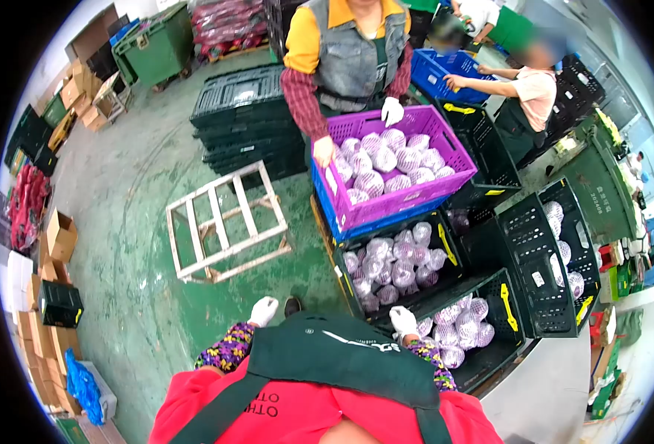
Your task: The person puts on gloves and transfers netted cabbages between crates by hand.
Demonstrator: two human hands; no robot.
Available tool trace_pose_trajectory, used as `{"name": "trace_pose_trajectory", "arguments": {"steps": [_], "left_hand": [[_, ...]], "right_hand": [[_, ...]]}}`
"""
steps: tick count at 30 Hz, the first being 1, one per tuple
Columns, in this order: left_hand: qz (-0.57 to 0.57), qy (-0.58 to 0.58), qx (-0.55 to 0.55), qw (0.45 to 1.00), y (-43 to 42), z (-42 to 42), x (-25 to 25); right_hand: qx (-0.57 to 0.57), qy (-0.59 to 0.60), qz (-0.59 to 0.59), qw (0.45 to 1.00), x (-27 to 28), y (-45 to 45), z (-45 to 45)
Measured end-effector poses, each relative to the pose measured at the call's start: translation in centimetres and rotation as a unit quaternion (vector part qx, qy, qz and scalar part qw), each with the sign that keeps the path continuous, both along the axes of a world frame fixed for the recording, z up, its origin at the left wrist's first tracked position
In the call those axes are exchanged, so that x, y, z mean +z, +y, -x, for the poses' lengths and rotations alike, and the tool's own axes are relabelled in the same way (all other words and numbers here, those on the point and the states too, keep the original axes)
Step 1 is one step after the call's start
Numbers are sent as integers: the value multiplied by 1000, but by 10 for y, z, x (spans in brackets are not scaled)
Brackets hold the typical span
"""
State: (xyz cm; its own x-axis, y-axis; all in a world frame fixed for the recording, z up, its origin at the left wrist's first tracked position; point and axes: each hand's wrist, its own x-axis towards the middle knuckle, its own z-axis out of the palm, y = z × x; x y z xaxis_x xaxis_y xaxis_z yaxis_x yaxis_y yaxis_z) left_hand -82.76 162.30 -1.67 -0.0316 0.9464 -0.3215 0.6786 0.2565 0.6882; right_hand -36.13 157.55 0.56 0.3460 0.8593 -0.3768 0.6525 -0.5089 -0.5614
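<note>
Produce (466,331), net-wrapped, lies in the black crate (494,361) beside our right hand (403,323), whose grip we cannot tell. Our left hand (265,311) hangs well apart from it, seemingly empty, its finger curl unclear. If we pull unevenly, the crate could tip and spill.

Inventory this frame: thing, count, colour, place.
Purple crate: 1, purple, centre
Blue crates: at least 2, blue, below the purple one; upper right
Wrapped round items: many, white-purple, inside crates
Black crates: several, black, centre-right
Crate stack: 1, dark, upper centre
Slatted frame: 1, whitish, on floor
Large bins: at least 2, green, upper left; right
Cartons: several, brown, left
Sacks: several, red, upper left
Plastic bag: 1, blue, lower left
Tabletop: 1, grey, lower right
Co-workers: at least 3, varied clothes, top
Left hand: 1, white-gloved, over floor
Right hand: 1, white-gloved, by crate edge
</note>
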Motion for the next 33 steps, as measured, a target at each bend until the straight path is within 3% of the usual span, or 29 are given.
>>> {"name": "trace_pose_trajectory", "arguments": {"steps": [18,23,33], "left_hand": [[17,-23,13,999,13,7,-7],[17,-13,5,1000,14,9,-12],[65,-102,59,991,17,14,-30]], "right_hand": [[0,-10,-14,1000,-11,-1,-3],[-1,1,40,999,-5,1,0],[-5,-9,56,998,-15,1,-1]]}}
